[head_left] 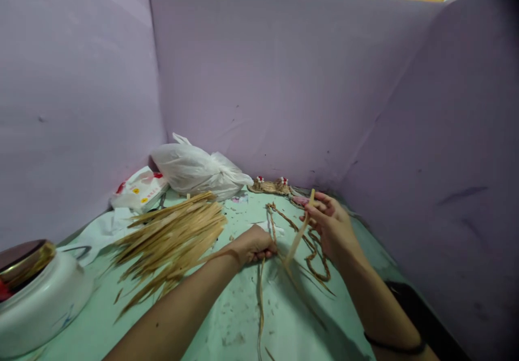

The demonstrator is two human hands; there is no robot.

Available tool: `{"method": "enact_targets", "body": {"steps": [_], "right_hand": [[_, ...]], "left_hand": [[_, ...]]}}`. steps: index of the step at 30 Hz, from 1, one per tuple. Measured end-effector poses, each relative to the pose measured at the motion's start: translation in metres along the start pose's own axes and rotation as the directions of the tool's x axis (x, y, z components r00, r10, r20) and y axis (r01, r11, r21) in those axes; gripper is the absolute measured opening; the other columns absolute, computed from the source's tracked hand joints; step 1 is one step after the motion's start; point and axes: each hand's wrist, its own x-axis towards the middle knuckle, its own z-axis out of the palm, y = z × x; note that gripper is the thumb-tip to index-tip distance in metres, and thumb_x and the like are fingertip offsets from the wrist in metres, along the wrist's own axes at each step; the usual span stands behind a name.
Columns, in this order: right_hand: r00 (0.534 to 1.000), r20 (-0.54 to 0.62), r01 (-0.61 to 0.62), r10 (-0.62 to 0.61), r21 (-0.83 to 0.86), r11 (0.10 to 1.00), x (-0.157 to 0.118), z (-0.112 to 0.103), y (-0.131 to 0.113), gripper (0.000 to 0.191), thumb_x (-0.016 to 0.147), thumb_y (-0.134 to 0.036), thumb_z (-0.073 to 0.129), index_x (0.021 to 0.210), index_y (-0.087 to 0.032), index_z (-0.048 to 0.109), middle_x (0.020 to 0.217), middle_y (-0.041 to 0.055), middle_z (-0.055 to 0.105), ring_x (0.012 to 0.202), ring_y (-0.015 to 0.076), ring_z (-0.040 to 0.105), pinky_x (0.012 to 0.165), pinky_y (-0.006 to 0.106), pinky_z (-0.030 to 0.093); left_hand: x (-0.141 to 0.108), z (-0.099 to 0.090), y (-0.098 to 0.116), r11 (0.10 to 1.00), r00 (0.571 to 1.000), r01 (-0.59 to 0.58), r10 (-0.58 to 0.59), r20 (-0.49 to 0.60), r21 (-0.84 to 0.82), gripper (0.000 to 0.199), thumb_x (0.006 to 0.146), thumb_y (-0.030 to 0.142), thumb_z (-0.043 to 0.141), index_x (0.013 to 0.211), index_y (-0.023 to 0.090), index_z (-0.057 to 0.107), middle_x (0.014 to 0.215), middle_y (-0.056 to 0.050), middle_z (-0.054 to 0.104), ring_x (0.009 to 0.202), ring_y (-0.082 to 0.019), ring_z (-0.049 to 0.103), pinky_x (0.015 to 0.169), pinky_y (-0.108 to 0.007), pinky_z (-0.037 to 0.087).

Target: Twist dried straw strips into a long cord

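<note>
My left hand [258, 243] is closed in a fist around the end of a braided straw cord, with loose strands hanging below it toward the table's near side. Raised at the right, my right hand [330, 223] pinches a flat pale straw strip [298, 242] between thumb and fingers. The strip slants down toward the cord near my left fist. Behind and between the hands, the finished braided cord [312, 250] lies in loops on the table. To the left of my left forearm is a spread pile of dry straw strips [182, 236].
A white ceramic pot [44, 301] stands at the near left on the pale green table [231, 318]. Farther back are a tissue pack [141, 188], a tied white plastic bag [194, 169] and woven straw pieces with red-and-white beads [270, 187]. Purple walls enclose the table.
</note>
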Motion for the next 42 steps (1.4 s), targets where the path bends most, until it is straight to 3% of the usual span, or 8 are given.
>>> {"method": "enact_targets", "body": {"steps": [3, 6, 9, 13, 19, 24, 34, 42], "right_hand": [[0.982, 0.178, -0.052, 0.061, -0.056, 0.997, -0.009, 0.005, -0.015, 0.044, 0.056, -0.025, 0.064, 0.097, -0.016, 0.052, 0.067, -0.0020, 0.051, 0.051, 0.0072, 0.043, 0.048, 0.020, 0.040], [0.926, 0.342, -0.101, 0.160, -0.184, 0.978, -0.011, 0.000, -0.022, 0.037, 0.058, -0.022, 0.060, 0.094, -0.013, 0.059, 0.062, -0.0021, 0.049, 0.049, 0.0063, 0.040, 0.044, 0.018, 0.032], [0.900, 0.367, -0.062, 0.236, -0.428, 0.902, -0.003, -0.015, -0.014, 0.029, 0.061, -0.015, 0.054, 0.088, -0.012, 0.064, 0.054, -0.0032, 0.045, 0.044, 0.0052, 0.033, 0.041, 0.017, 0.025], [0.874, 0.335, -0.014, 0.352, -0.708, 0.706, 0.008, -0.032, 0.014, 0.025, 0.059, -0.006, 0.047, 0.075, -0.009, 0.066, 0.051, -0.0020, 0.046, 0.044, 0.0060, 0.037, 0.041, 0.017, 0.027], [0.759, 0.383, -0.099, 0.526, -0.730, 0.676, 0.000, -0.020, 0.036, 0.029, 0.056, -0.004, 0.043, 0.070, -0.011, 0.067, 0.049, -0.0007, 0.054, 0.044, 0.0078, 0.045, 0.043, 0.017, 0.034], [0.658, 0.422, -0.293, 0.623, -0.619, 0.729, -0.005, -0.013, 0.036, 0.022, 0.063, -0.005, 0.043, 0.068, -0.013, 0.063, 0.049, -0.0014, 0.055, 0.043, 0.0077, 0.049, 0.047, 0.018, 0.042], [0.732, 0.374, -0.237, 0.570, -0.644, 0.727, -0.006, -0.014, 0.036, 0.012, 0.070, -0.015, 0.052, 0.061, -0.012, 0.061, 0.040, -0.0026, 0.052, 0.036, 0.0082, 0.047, 0.040, 0.018, 0.039], [0.675, 0.449, -0.207, 0.585, -0.646, 0.735, -0.010, -0.013, 0.037, 0.017, 0.070, -0.020, 0.054, 0.056, -0.012, 0.057, 0.043, -0.0022, 0.051, 0.037, 0.0069, 0.046, 0.039, 0.016, 0.037]], "left_hand": [[0.000, -0.004, 0.002, 0.998, 0.998, 0.061, -0.061, -0.005, -0.007, 0.015, 0.057, 0.010, 0.054, 0.045, 0.014, 0.044, 0.033, 0.005, 0.038, 0.027, -0.003, 0.025, 0.032, -0.016, 0.016], [0.007, -0.013, 0.002, 0.992, 0.988, 0.089, -0.078, 0.132, -0.086, 0.006, 0.058, 0.012, 0.055, 0.055, 0.013, 0.050, 0.038, 0.006, 0.040, 0.027, -0.001, 0.022, 0.031, -0.016, 0.011], [0.015, -0.019, -0.001, 0.982, 0.961, 0.113, -0.069, 0.269, -0.154, 0.005, 0.058, 0.015, 0.055, 0.059, 0.012, 0.051, 0.040, 0.006, 0.040, 0.027, 0.000, 0.018, 0.031, -0.016, 0.007], [0.016, -0.016, -0.007, 0.993, 0.986, -0.006, 0.025, 0.162, -0.119, 0.007, 0.056, 0.017, 0.056, 0.058, 0.013, 0.051, 0.040, 0.006, 0.041, 0.027, -0.001, 0.021, 0.029, -0.017, 0.009], [0.012, -0.011, -0.008, 0.996, 0.990, -0.063, 0.070, 0.122, -0.062, 0.009, 0.054, 0.021, 0.052, 0.052, 0.014, 0.048, 0.038, 0.006, 0.039, 0.027, -0.002, 0.022, 0.029, -0.018, 0.009], [0.008, -0.012, -0.003, 0.997, 0.992, -0.041, 0.049, 0.112, -0.073, 0.009, 0.053, 0.022, 0.052, 0.053, 0.014, 0.047, 0.038, 0.006, 0.039, 0.027, -0.002, 0.021, 0.029, -0.018, 0.008], [0.010, -0.012, -0.005, 0.997, 0.992, -0.050, 0.057, 0.111, -0.066, 0.010, 0.052, 0.022, 0.054, 0.056, 0.014, 0.051, 0.038, 0.006, 0.040, 0.028, -0.002, 0.022, 0.029, -0.018, 0.009], [0.010, -0.012, -0.005, 0.996, 0.990, -0.051, 0.059, 0.128, -0.066, 0.010, 0.052, 0.023, 0.054, 0.054, 0.014, 0.049, 0.038, 0.006, 0.040, 0.027, -0.002, 0.021, 0.029, -0.018, 0.009]]}}
